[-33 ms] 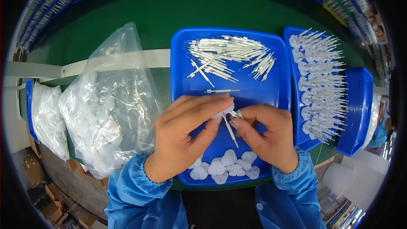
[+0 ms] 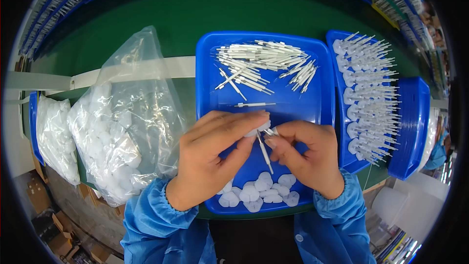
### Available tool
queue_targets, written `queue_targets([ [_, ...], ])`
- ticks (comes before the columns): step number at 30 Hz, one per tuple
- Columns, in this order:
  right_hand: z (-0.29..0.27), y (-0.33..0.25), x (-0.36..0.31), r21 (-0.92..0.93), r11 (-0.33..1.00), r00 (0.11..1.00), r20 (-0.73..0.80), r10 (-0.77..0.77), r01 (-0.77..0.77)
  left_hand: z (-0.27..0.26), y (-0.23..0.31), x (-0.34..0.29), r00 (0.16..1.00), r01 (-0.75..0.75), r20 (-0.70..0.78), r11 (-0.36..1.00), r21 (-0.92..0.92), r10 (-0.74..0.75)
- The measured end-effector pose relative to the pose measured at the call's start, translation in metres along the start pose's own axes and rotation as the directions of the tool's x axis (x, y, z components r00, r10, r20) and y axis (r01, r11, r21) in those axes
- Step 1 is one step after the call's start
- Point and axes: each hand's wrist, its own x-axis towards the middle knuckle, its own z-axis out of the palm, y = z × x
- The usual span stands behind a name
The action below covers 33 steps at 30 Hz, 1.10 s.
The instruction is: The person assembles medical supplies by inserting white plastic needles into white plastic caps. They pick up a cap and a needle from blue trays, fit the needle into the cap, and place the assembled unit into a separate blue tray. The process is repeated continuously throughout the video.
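Over the blue tray [image 2: 207, 76], my left hand [image 2: 207, 156] is closed on a translucent white lobed plastic piece [image 2: 252, 132], held between thumb and fingers. A thin white rod [image 2: 264, 152] with a metal tip sticks out of that piece, slanting down toward me. My right hand [image 2: 310, 159] pinches another small rod [image 2: 268, 131] against the piece's right side; fingertips hide most of it. Behind my hands, one white rod [image 2: 255, 104] lies alone, with a heap of rods [image 2: 264, 56] farther back. Loose lobed pieces [image 2: 250, 193] lie at the tray's near end.
To the right, a blue tray [image 2: 348, 159] carries rows of lobed pieces fitted with rods [image 2: 371, 98]. Stacked blue trays [image 2: 413, 127] stand beyond it. A clear bag of white pieces [image 2: 112, 137] sits at left, beside another filled bag [image 2: 57, 137]. The tabletop [image 2: 185, 10] is green.
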Motion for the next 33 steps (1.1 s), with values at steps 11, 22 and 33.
queue_targets([
  [11,0.002,0.004,0.005,-0.468,0.824,0.925,-0.031,-0.379,0.321,0.009,0.005,-0.008,0.995,-0.099,0.000,0.951,0.293,0.103],
  [22,-0.005,0.006,0.008,-0.198,0.962,0.981,-0.003,-0.192,0.187,0.010,0.014,-0.009,0.999,0.032,0.003,0.985,0.171,-0.033],
  [33,-0.008,0.010,0.003,-0.251,0.929,0.955,-0.048,-0.293,0.273,-0.001,0.013,-0.003,0.986,0.124,0.108,0.992,0.031,-0.127],
])
